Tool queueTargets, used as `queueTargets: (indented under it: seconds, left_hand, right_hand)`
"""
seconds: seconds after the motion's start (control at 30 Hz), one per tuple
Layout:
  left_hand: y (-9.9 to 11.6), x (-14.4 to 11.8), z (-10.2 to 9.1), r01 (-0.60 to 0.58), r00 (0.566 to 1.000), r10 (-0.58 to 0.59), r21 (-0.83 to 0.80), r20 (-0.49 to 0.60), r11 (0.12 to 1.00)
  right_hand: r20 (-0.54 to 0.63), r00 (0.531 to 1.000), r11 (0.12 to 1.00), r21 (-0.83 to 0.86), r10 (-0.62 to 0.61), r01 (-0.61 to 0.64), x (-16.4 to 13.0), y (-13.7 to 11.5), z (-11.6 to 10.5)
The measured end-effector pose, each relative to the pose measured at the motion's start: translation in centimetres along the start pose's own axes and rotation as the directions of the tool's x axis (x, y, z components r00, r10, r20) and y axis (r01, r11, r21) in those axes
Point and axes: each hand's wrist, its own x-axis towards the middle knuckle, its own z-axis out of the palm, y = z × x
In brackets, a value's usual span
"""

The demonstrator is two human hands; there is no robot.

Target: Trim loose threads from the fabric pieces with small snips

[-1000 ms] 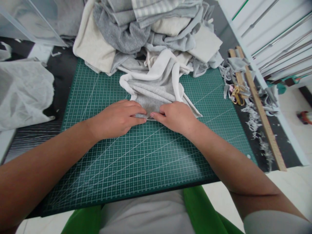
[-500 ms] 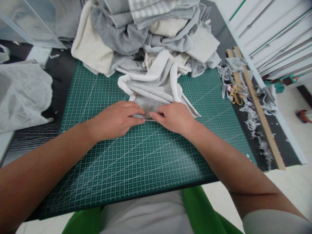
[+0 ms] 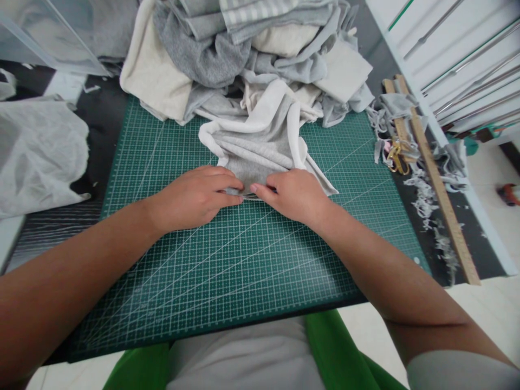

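Note:
A light grey piece of fabric [image 3: 260, 149] with rolled white edges lies crumpled on the green cutting mat [image 3: 227, 276]. My left hand [image 3: 197, 197] pinches its near edge between thumb and fingers. Just to the right, my right hand [image 3: 294, 195] grips the same edge, its thumb pointing at the left fingertips. A short stretch of the edge shows between the two hands. The far part of the fabric reaches up against a heap of grey and cream cloth [image 3: 203, 57].
On the right lie wooden rulers [image 3: 442, 195], gold-handled scissors [image 3: 397, 157] and shredded fabric scraps [image 3: 424, 203]. A pale cloth [image 3: 40, 154] rests at the left, below a translucent plastic bin [image 3: 77, 32]. Metal rods [image 3: 479, 81] stand beyond the table's right edge.
The whole view has shifted slightly, so things sit a little further right. Both hands keep their hold on the fabric's near edge, with hardly any movement.

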Motion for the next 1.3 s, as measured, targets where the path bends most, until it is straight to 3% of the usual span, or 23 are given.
queueTargets:
  seconds: [1.0,1.3]
  left_hand:
    - [0.0,0.1,-0.4,-0.058,0.995,0.057,-0.007,-0.081,0.998]
    - [-0.2,0.2,-0.3,-0.026,0.999,0.026,-0.024,-0.030,0.999]
  right_hand:
    - [-0.014,1.000,0.996,-0.088,-0.022,0.020,-0.1,-1.3,0.1]
    - [-0.026,1.000,0.998,-0.067,0.010,-0.012,-0.2,-1.7,0.0]
